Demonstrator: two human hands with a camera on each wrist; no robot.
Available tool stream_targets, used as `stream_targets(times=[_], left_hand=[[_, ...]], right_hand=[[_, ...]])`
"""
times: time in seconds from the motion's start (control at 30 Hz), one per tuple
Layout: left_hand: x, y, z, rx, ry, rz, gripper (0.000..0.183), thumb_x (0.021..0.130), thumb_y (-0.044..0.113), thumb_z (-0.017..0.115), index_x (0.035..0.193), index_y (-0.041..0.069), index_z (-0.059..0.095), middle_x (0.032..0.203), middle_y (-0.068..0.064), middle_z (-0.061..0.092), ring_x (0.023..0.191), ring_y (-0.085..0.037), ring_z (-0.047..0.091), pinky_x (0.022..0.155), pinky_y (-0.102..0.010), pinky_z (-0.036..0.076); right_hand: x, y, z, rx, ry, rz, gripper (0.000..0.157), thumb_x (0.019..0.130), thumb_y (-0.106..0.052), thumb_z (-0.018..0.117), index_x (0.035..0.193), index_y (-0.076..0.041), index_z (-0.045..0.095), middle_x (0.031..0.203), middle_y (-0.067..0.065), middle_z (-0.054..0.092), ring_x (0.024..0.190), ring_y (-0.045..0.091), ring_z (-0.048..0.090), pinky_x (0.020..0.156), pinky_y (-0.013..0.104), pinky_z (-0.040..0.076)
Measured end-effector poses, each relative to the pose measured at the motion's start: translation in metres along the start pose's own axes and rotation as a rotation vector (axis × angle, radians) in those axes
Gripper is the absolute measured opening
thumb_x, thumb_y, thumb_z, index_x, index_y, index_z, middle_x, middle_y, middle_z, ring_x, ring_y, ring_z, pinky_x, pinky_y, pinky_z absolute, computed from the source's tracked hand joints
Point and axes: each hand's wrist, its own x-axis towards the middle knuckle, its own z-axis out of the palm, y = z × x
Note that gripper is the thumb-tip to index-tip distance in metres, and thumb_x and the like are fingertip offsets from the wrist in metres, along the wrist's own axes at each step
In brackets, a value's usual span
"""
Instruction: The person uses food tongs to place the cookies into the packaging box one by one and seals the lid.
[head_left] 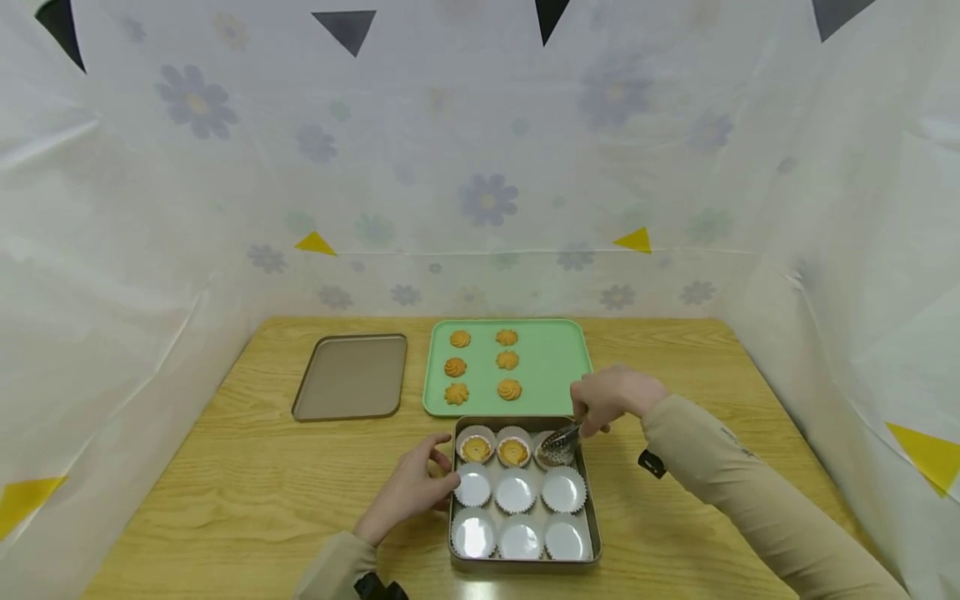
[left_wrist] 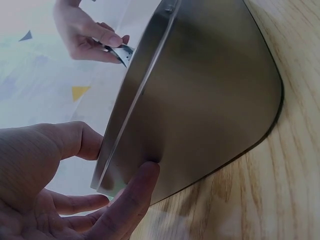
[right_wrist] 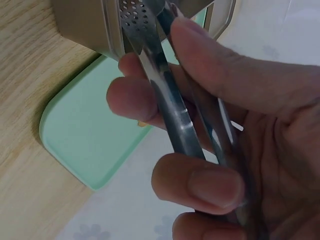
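Note:
My right hand (head_left: 617,397) holds metal tongs (right_wrist: 172,110) with perforated ends, which reach down into the far right cup of a deep rectangular baking pan (head_left: 525,567). I cannot tell whether a cookie is between the tong ends. Rows of fluted baking cups (head_left: 515,490) fill the pan. In the far row, the left cup holds a golden cookie (head_left: 475,450) and the middle cup another cookie (head_left: 513,452). My left hand (head_left: 411,483) grips the pan's left wall, its thumb at the rim and a fingertip (left_wrist: 147,175) against the outside.
Behind the pan lies a green tray (head_left: 555,367) with several piped cookies (head_left: 507,360) in two columns. A shallow brown tray (head_left: 351,377) sits to its left. All stand on a wooden table (head_left: 247,500) enclosed by flowered white sheeting (head_left: 487,150).

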Motion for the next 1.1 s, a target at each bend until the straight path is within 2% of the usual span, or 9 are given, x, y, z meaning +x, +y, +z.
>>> stream_targets(times=[0.07,0.2,0.27,0.37,0.43,0.57,0.67,0.9,1.1], left_hand=[[-0.0006,0.0007,-0.0005,-0.008,0.002,0.001,0.066,0.08,0.006,0.069,0.14,-0.008,0.047,0.098,-0.015,0.064,0.064,-0.01,0.057,0.058,-0.021,0.05],[-0.0014,0.0017,-0.001,-0.008,0.006,0.005,0.066,0.08,0.005,0.07,0.14,-0.008,0.047,0.098,-0.015,0.064,0.064,-0.011,0.058,0.059,-0.022,0.049],[-0.0017,0.0022,-0.0012,-0.006,0.008,0.004,0.065,0.08,0.005,0.07,0.14,-0.008,0.047,0.098,-0.015,0.064,0.064,-0.011,0.058,0.059,-0.022,0.05],[-0.0017,0.0022,-0.0011,-0.005,0.006,0.0,0.065,0.08,0.006,0.07,0.14,-0.008,0.047,0.098,-0.015,0.064,0.064,-0.01,0.058,0.059,-0.022,0.05],[-0.0016,0.002,-0.001,-0.007,0.005,-0.002,0.065,0.08,0.006,0.07,0.14,-0.008,0.047,0.098,-0.015,0.064,0.063,-0.01,0.058,0.059,-0.022,0.05],[-0.0017,0.0018,-0.0009,-0.002,0.007,0.001,0.065,0.08,0.006,0.07,0.14,-0.008,0.047,0.098,-0.015,0.064,0.063,-0.01,0.058,0.059,-0.022,0.05],[-0.0017,0.0018,-0.0008,-0.002,0.007,0.001,0.065,0.08,0.006,0.07,0.14,-0.008,0.047,0.098,-0.015,0.064,0.063,-0.011,0.058,0.059,-0.022,0.05],[-0.0013,0.0018,-0.0008,0.005,0.008,0.003,0.066,0.08,0.006,0.07,0.14,-0.008,0.047,0.097,-0.015,0.065,0.063,-0.01,0.058,0.058,-0.022,0.048],[-0.0003,0.001,-0.0002,0.012,0.007,0.005,0.066,0.08,0.007,0.069,0.141,-0.008,0.046,0.097,-0.015,0.065,0.063,-0.009,0.058,0.059,-0.021,0.05]], right_hand=[[0.0003,-0.0008,-0.0004,-0.008,0.009,0.007,0.021,0.087,-0.028,0.076,0.069,-0.021,0.068,0.066,-0.007,0.063,0.066,0.009,0.049,0.059,0.026,0.038],[-0.0005,-0.0033,-0.0018,-0.043,0.037,0.017,0.044,0.087,-0.027,0.077,0.058,-0.022,0.045,0.06,-0.009,0.044,0.06,0.009,0.034,0.056,0.026,0.027],[-0.0011,-0.0048,-0.0024,-0.059,0.054,0.025,0.046,0.086,-0.027,0.078,0.061,-0.022,0.04,0.063,-0.008,0.039,0.062,0.01,0.03,0.058,0.027,0.025],[-0.0023,-0.0073,-0.0035,-0.09,0.082,0.033,0.033,0.085,-0.028,0.079,0.068,-0.02,0.052,0.07,-0.008,0.045,0.065,0.01,0.035,0.06,0.026,0.031],[-0.003,-0.0089,-0.0041,-0.106,0.099,0.039,0.02,0.084,-0.029,0.079,0.078,-0.019,0.063,0.078,-0.007,0.057,0.069,0.009,0.045,0.063,0.028,0.04],[-0.0039,-0.0102,-0.0046,-0.135,0.124,0.04,0.017,0.083,-0.031,0.08,0.088,-0.018,0.07,0.086,-0.007,0.067,0.073,0.009,0.055,0.069,0.032,0.05],[-0.0042,-0.0097,-0.005,-0.143,0.127,0.043,0.018,0.083,-0.032,0.08,0.085,-0.018,0.069,0.084,-0.007,0.066,0.072,0.009,0.054,0.067,0.031,0.048],[-0.0059,-0.0062,-0.0067,-0.096,0.102,0.029,0.025,0.085,-0.031,0.078,0.07,-0.02,0.062,0.068,-0.008,0.058,0.061,0.007,0.046,0.056,0.025,0.034],[-0.0073,-0.0019,-0.0099,-0.05,0.044,0.001,0.016,0.088,-0.028,0.076,0.074,-0.022,0.071,0.066,-0.006,0.067,0.061,0.007,0.056,0.057,0.025,0.041]])
